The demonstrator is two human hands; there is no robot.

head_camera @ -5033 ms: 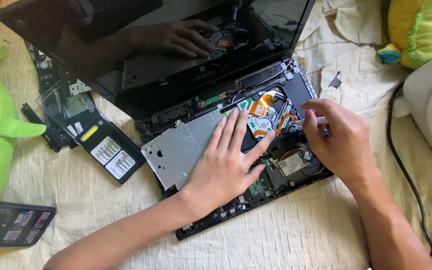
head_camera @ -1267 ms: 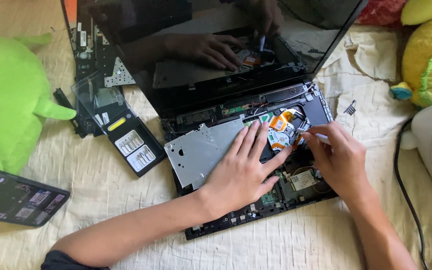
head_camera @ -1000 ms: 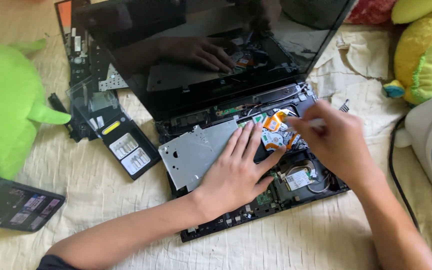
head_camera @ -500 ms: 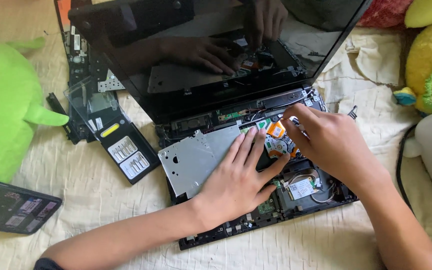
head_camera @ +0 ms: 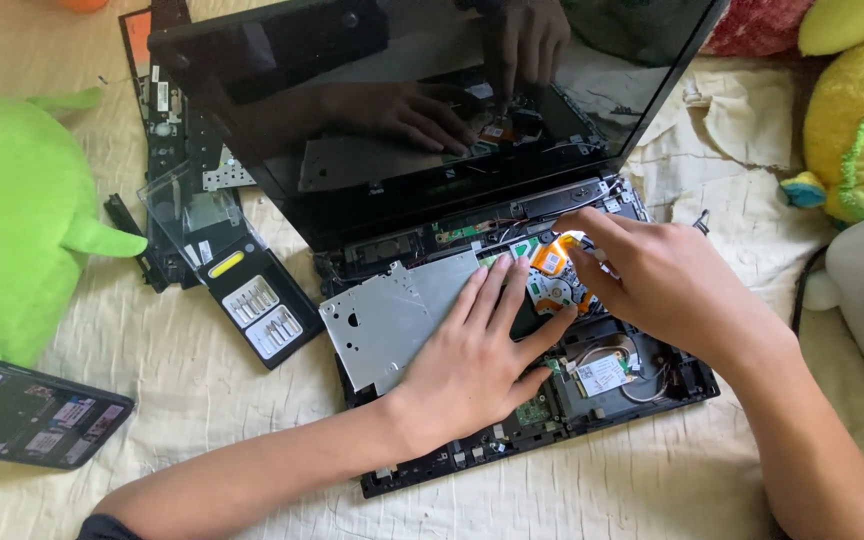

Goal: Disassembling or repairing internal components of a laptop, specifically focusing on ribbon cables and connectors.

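Lying flat with fingers spread, the left hand (head_camera: 477, 355) presses on the grey metal plate (head_camera: 392, 315) inside the opened laptop base (head_camera: 552, 420), which sits on a cream cloth (head_camera: 202, 400). Just beyond, the right hand (head_camera: 672, 285) curls its fingertips together over the orange-taped part (head_camera: 550, 260); whether they pinch anything, I cannot tell. Farther back the dark screen (head_camera: 402, 110) stands tilted, a black battery (head_camera: 252, 305) lying to its left.

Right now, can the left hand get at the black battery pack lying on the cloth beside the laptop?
Probably yes. The left hand lies flat on the metal plate and holds nothing. The battery pack lies to its left on the cloth, with nothing on top of it and only open cloth between them.
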